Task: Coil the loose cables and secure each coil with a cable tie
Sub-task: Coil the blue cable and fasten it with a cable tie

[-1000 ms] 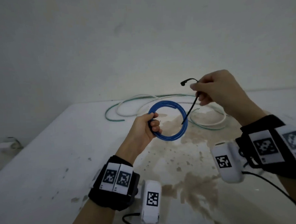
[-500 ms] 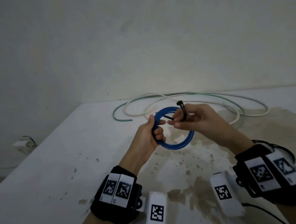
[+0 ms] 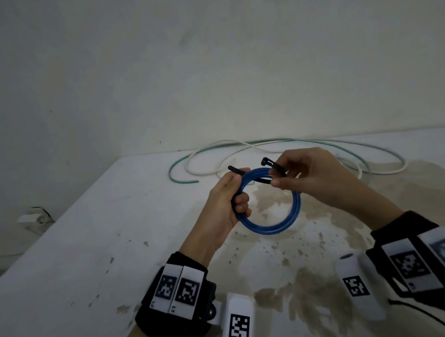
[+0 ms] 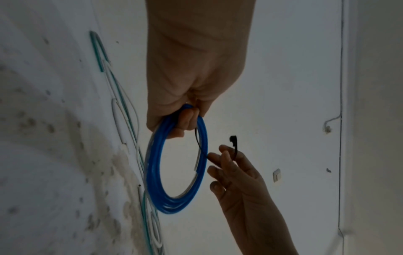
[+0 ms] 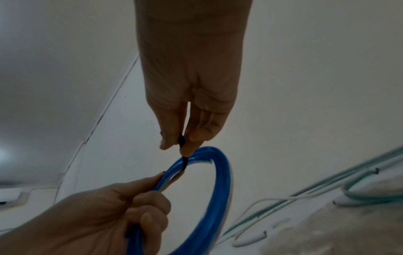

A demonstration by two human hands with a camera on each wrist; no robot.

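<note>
Part of the tie point(image 3: 266, 180) is hidden behind fingers, so its path around the coil point(image 3: 270, 199) is probably only half seen. The coil is gripped upright above the table point(image 3: 65, 256) by the left hand point(image 3: 226, 204); the tie is pinched by the right hand point(image 3: 310, 176), lying roughly crosswise. Loose cables point(image 3: 319, 146) lie beyond.

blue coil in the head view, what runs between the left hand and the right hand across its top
A black cable tie bridges the gap: one end sits at the left hand, the head end is pinched in the right hand, crossing the blue coil. The left wrist view shows it too.
</note>
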